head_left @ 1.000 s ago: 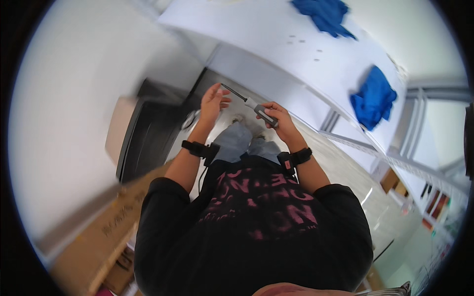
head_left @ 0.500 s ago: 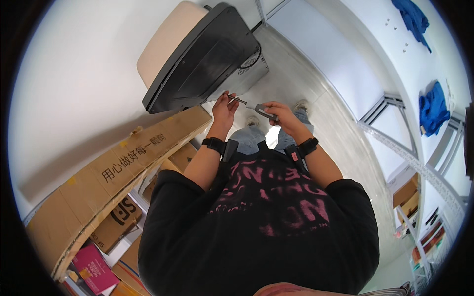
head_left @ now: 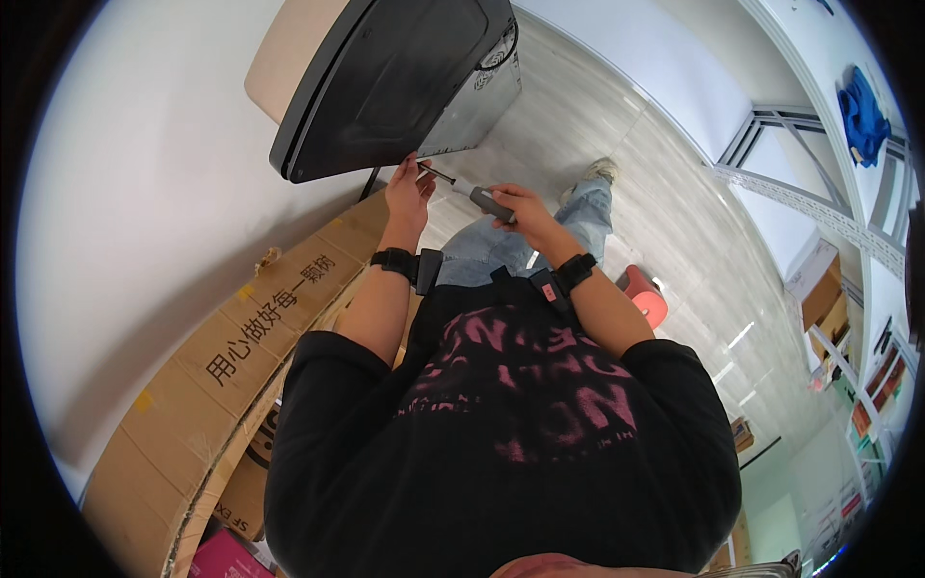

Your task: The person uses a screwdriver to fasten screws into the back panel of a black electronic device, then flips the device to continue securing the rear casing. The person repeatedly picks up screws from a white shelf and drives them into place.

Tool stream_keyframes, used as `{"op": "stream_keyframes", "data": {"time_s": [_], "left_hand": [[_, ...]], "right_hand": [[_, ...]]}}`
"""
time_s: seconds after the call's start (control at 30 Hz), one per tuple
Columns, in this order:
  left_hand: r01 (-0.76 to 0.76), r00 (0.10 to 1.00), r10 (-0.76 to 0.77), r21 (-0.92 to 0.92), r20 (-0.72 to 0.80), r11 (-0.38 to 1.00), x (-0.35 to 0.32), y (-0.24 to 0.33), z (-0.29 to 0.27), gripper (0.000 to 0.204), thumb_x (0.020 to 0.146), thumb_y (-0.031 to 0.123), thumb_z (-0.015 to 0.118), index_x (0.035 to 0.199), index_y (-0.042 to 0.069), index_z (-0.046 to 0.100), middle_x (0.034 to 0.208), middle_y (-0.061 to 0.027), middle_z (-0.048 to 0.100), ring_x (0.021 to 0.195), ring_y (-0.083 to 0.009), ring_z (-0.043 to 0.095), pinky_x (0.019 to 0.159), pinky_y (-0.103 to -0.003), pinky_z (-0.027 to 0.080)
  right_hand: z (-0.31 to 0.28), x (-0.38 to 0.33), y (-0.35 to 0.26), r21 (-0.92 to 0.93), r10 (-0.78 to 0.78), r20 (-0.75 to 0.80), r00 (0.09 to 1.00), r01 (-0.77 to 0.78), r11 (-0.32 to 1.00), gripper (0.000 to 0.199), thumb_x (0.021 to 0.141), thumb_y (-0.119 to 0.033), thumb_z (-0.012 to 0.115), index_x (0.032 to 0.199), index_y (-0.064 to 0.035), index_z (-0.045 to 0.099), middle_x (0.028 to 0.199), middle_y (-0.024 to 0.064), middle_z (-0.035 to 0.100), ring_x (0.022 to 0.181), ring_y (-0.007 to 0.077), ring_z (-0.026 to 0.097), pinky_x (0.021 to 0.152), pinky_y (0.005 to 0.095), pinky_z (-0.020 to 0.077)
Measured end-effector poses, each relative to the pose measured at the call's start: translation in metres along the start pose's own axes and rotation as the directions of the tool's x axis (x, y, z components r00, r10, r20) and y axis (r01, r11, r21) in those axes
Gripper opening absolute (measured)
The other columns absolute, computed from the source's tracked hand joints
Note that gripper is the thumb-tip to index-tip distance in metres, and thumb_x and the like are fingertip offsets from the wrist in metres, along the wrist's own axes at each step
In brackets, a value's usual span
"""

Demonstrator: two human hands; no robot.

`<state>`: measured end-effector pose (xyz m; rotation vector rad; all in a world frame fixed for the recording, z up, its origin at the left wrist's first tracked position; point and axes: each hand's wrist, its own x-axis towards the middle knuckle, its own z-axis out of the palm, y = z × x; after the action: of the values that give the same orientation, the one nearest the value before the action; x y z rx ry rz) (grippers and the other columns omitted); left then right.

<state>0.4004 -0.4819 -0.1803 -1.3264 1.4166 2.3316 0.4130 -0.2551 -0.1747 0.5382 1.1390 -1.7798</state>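
Note:
My left hand pinches a long, thin dark screw close to the lower edge of a large black panel with a beige rounded body behind it. In my right hand is a grey handheld screwdriver, its handle wrapped by my fingers. The driver's pale front end points up and left at the screw's near end. Whether the two touch is too small to tell.
A long cardboard box runs along the wall on my left, with a pink package below it. On the right are a metal-framed shelf, a blue cloth and a red object on the floor.
Both hands have shifted slightly left, and the screwdriver's tip has come into line with the screw. The view has moved, so the black panel appears higher and the red object shows.

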Motion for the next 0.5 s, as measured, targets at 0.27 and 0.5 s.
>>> {"op": "stream_keyframes", "data": {"time_s": [0.27, 0.5], "left_hand": [[0.032, 0.999, -0.032, -0.021, 0.023, 0.999, 0.007, -0.001, -0.007, 0.021, 0.096, 0.022, 0.048, 0.112, 0.01, 0.055, 0.096, -0.0015, 0.06, 0.081, -0.0137, 0.052, 0.072, -0.029, 0.046], [0.047, 0.999, -0.047, -0.02, -0.002, 0.999, 0.007, -0.001, -0.006, 0.019, 0.095, 0.023, 0.049, 0.108, 0.011, 0.057, 0.096, 0.0005, 0.06, 0.081, -0.0135, 0.051, 0.074, -0.029, 0.044]], "right_hand": [[0.013, -0.002, 0.009, 0.029, -0.055, -0.018, 0.998, 0.056, 0.998, 0.031, 0.093, -0.034, 0.05, 0.112, -0.0102, 0.058, 0.089, 0.002, 0.064, 0.06, 0.0087, 0.053, 0.056, 0.0232, 0.0406], [0.015, -0.001, 0.007, 0.031, -0.045, -0.036, 0.998, 0.046, 0.998, 0.033, 0.094, -0.033, 0.049, 0.114, -0.0078, 0.056, 0.089, 0.0033, 0.064, 0.059, 0.0084, 0.051, 0.055, 0.0229, 0.0399]]}}
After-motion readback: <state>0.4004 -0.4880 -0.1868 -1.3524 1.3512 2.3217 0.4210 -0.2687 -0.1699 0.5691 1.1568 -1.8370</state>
